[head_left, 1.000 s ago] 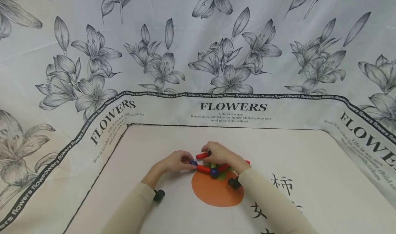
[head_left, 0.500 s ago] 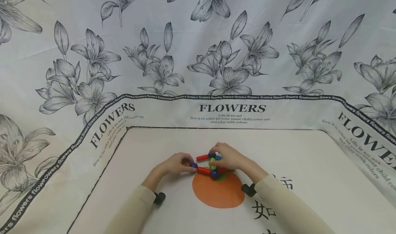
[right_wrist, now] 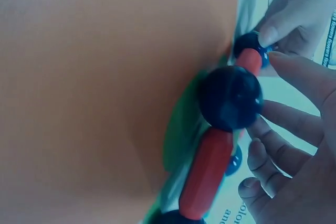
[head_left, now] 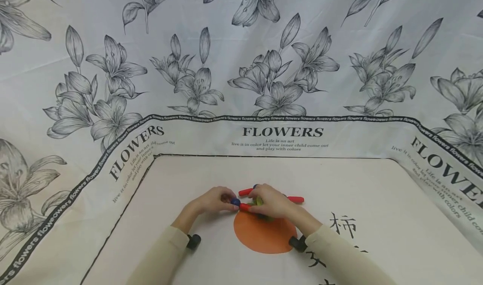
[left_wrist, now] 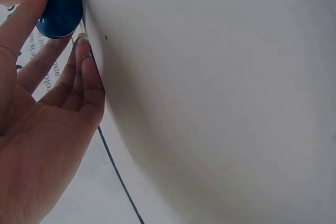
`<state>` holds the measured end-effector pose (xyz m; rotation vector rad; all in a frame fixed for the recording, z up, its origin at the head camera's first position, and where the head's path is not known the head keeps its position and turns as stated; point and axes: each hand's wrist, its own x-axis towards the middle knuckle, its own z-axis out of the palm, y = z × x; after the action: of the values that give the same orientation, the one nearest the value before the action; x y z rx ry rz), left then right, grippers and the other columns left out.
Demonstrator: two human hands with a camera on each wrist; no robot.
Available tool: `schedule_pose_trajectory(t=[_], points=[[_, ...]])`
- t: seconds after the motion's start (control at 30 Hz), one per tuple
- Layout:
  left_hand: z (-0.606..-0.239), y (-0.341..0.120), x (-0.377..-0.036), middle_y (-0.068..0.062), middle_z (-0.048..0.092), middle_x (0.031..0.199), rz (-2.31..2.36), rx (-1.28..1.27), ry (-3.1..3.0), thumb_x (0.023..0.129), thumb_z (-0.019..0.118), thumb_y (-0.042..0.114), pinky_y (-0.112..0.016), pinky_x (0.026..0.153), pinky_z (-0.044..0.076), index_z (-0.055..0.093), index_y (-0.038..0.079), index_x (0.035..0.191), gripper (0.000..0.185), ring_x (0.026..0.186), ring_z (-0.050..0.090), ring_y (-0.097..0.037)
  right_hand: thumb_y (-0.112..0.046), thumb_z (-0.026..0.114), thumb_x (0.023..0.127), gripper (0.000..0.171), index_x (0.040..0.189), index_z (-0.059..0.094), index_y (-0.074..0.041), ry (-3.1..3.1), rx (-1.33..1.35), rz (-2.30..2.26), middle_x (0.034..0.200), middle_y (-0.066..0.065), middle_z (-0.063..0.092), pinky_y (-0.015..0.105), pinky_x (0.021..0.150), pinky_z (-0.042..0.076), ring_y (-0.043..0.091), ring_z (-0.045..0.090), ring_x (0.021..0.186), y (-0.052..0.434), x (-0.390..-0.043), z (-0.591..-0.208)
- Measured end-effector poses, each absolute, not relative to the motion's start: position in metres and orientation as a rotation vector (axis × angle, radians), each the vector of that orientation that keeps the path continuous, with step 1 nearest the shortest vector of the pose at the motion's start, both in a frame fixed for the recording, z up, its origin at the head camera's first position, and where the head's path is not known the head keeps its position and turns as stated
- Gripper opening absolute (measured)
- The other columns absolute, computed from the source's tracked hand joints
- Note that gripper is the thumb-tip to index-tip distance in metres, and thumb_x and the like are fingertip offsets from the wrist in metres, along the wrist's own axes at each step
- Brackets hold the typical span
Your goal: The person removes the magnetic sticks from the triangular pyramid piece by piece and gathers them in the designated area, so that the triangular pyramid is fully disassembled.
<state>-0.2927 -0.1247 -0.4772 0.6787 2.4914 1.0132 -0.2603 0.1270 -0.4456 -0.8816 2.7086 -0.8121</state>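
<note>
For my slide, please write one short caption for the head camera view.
Two hands, left hand and right hand, hold a chain of red rods and blue balls over an orange circle on a printed cloth.

The person wears a long-sleeved cream-beige top, its left sleeve [head_left: 160, 257] and right sleeve [head_left: 345, 257] smooth, close-fitting and reaching the wrists. A small black cylindrical wrist camera [head_left: 193, 241] sits under the left cuff, another black wrist camera [head_left: 298, 243] under the right. Both hands are bare.

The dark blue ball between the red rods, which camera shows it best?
Right wrist: the dark blue ball fills the frame, joined to red rods. In the head view the right hand hides it; left wrist shows only another ball.
</note>
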Motion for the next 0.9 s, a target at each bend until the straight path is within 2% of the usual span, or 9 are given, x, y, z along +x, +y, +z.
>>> schedule_pose_trajectory(t=[0.17, 0.3, 0.57, 0.8, 0.9], points=[[-0.478, -0.124, -0.294, 0.002, 0.064, 0.097, 0.999, 0.677, 2.496, 0.09, 0.08, 0.033, -0.032, 0.083, 0.05, 0.072, 0.013, 0.116, 0.033, 0.094, 0.056, -0.017, -0.023, 0.079, 0.09, 0.021, 0.106, 0.078, -0.01, 2.72, -0.937, -0.763, 0.093, 0.002, 0.064, 0.033, 0.078, 0.047, 0.016, 0.052, 0.089, 0.121, -0.262, -0.451], [-0.478, -0.124, -0.293, 0.002, 0.063, 0.097, 0.988, 0.677, 2.502, 0.09, 0.081, 0.032, -0.032, 0.084, 0.05, 0.071, 0.014, 0.116, 0.033, 0.094, 0.056, -0.017, -0.021, 0.08, 0.09, 0.018, 0.104, 0.079, -0.009, 2.715, -0.948, -0.764, 0.092, 0.001, 0.064, 0.033, 0.077, 0.047, 0.016, 0.051, 0.088, 0.118, -0.263, -0.454], [-0.476, -0.125, -0.291, 0.002, 0.063, 0.096, 1.011, 0.715, 2.493, 0.091, 0.079, 0.029, -0.034, 0.084, 0.05, 0.071, 0.013, 0.114, 0.029, 0.094, 0.056, -0.018, -0.019, 0.079, 0.091, 0.018, 0.106, 0.078, -0.011, 2.722, -0.976, -0.739, 0.099, -0.001, 0.069, 0.032, 0.082, 0.051, 0.014, 0.056, 0.089, 0.111, -0.265, -0.458], [-0.477, -0.125, -0.292, 0.002, 0.062, 0.094, 0.999, 0.727, 2.49, 0.091, 0.079, 0.029, -0.033, 0.083, 0.049, 0.071, 0.013, 0.114, 0.029, 0.093, 0.055, -0.018, -0.017, 0.078, 0.092, 0.018, 0.109, 0.077, -0.011, 2.709, -0.955, -0.75, 0.091, -0.007, 0.068, 0.028, 0.076, 0.051, 0.014, 0.057, 0.082, 0.11, -0.264, -0.457], [-0.477, -0.126, -0.294, 0.002, 0.063, 0.096, 1.009, 0.721, 2.472, 0.092, 0.078, 0.031, -0.036, 0.086, 0.049, 0.071, 0.015, 0.113, 0.028, 0.095, 0.055, -0.018, -0.018, 0.078, 0.092, 0.018, 0.109, 0.077, -0.012, 2.705, -0.962, -0.755, 0.091, -0.008, 0.068, 0.028, 0.077, 0.05, 0.014, 0.057, 0.083, 0.111, -0.264, -0.457]])
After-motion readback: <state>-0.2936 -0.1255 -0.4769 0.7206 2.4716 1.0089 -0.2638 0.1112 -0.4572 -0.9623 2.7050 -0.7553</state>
